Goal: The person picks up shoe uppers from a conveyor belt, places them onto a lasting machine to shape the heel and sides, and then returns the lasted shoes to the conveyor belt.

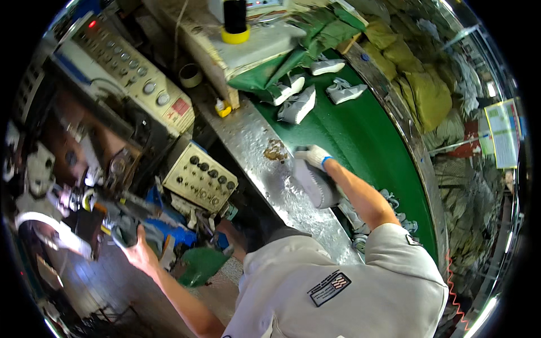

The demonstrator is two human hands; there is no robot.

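My right hand [313,155], in a pale glove with a blue cuff, grips a grey shoe [315,186] over the metal ledge beside the green belt. The shoe is tilted, with its sole side facing left. My bare left hand [140,251] reaches out to the left, at the machine's clamp head [79,200]. It holds a dark grey shoe upper [125,234] with the thumb on top; the other fingers are mostly hidden. Several grey shoes with white soles [297,105] lie on the far part of the green belt [355,141].
A control box with knobs [200,177] and a long panel with gauges [135,79] stand at left. A yellow-capped bottle [222,107] sits on the metal ledge [259,141]. More shoes [397,211] lie near my right arm. Olive sacks [422,96] line the right side.
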